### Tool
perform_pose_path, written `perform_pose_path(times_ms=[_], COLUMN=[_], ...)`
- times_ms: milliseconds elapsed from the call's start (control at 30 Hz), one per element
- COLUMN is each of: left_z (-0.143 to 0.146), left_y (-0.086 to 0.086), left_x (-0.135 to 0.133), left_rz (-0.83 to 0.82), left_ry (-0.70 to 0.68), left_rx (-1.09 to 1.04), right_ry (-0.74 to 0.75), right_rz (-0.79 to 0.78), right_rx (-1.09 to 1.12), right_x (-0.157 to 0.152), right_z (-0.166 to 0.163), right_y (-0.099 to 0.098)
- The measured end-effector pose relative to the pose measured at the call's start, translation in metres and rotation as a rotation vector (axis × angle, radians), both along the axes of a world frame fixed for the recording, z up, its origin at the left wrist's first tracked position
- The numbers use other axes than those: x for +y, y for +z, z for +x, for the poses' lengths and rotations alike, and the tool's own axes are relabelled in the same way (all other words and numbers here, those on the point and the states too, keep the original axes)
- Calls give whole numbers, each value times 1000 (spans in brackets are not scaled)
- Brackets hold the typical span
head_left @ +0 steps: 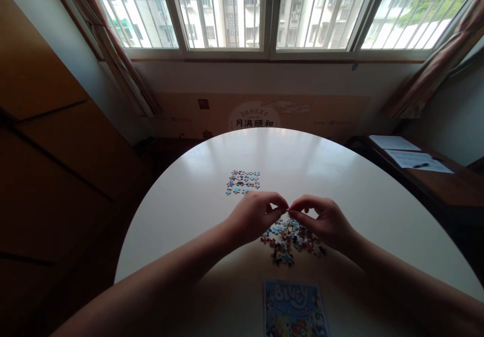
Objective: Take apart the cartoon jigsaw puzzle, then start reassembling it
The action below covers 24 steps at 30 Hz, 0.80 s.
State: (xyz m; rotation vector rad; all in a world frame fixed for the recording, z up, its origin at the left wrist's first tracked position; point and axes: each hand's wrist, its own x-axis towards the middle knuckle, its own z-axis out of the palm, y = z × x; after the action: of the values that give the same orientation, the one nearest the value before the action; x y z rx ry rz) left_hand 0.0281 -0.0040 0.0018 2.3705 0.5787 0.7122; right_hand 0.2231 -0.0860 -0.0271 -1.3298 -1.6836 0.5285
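Above a loose pile of jigsaw pieces, my left hand and my right hand meet fingertip to fingertip. Both are closed in a pinch on a tiny jigsaw piece, mostly hidden by the fingers. Past my left hand, several more jigsaw pieces lie spread in loose rows. Parts of the pile are covered by my hands.
A blue case marked "BLUEY" lies at the near edge of the round white table. To the right, papers and a dark pen rest on a brown side table. Barred windows are ahead.
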Motion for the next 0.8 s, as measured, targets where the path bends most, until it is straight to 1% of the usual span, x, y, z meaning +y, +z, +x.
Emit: perform_pose_path(times_ms=[100, 200, 300, 400, 467, 533, 600, 700, 800], left_z=[-1, -3, -5, -9, -16, -28, -42, -60, -67], left_y=[-4, -11, -19, -20, -14, -4, 7, 19, 21], left_x=[8, 20, 32, 42, 49, 57, 65, 74, 79], left_rz=[53, 147, 236, 355, 441, 500, 513, 497, 469], left_ry=[-10, -2, 31, 31, 58, 149, 230, 260, 235], left_rx=[21, 113, 184, 218, 253, 313, 383, 435, 439], right_ry=[-15, -54, -93, -119, -134, -142, -121, -1, 124], right_rz=[16, 74, 95, 103, 110, 104, 77, 41, 46], right_rx=[-22, -40, -42, -61, -75, -93, -132, -230, -317], right_x=[1, 2, 5, 9, 11, 12, 12, 11, 13], right_z=[1, 6, 11, 17, 20, 24, 28, 30, 25], right_y=[-3, -5, -9, -13, -16, -16, -13, -5, 4])
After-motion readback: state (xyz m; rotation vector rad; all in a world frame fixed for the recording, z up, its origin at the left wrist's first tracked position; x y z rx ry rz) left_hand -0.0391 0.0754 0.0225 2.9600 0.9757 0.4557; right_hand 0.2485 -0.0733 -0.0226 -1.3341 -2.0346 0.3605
